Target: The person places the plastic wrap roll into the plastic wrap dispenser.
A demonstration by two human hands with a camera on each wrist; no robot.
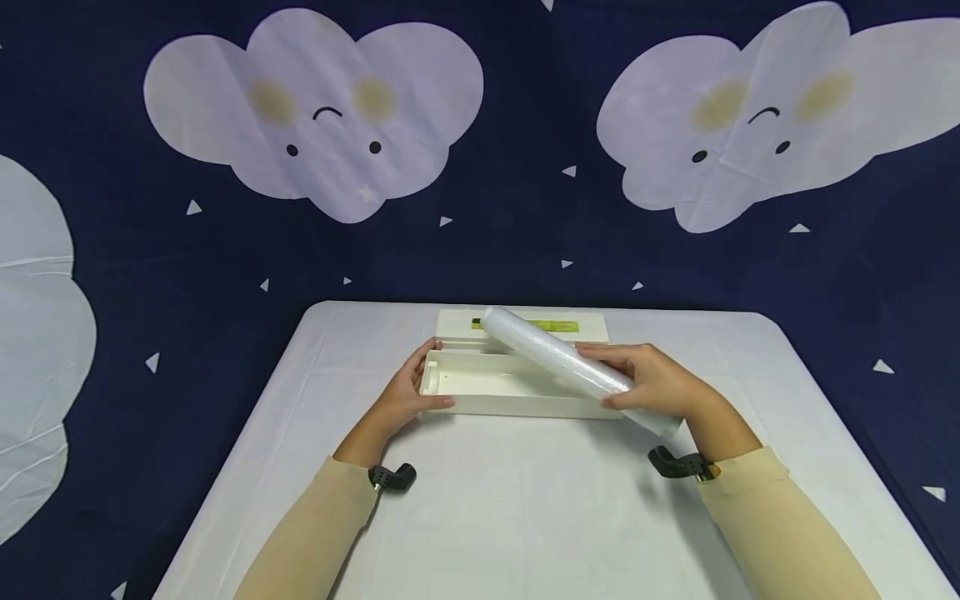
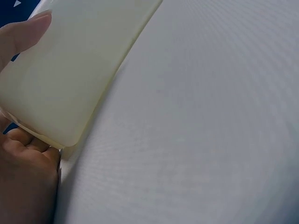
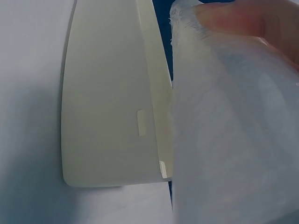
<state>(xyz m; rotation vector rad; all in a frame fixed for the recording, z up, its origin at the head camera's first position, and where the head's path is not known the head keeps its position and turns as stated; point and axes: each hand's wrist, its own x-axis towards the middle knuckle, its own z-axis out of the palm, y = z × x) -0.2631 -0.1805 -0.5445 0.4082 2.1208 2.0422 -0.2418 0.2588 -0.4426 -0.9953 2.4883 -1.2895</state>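
A long cream plastic wrap box sits on the table with its lid laid back behind it. My left hand grips the box's left end, thumb on the front wall and fingers behind. In the left wrist view, the thumb rests against the box wall. My right hand holds a roll of clear plastic wrap slantwise over the box's right half. The roll's far end reaches up over the lid. In the right wrist view, the roll hides part of the box.
A white-covered table lies under everything. Behind it hangs a dark blue cloth printed with clouds and small triangles. A yellow-green label is on the lid. Dark straps with small cameras are on both wrists.
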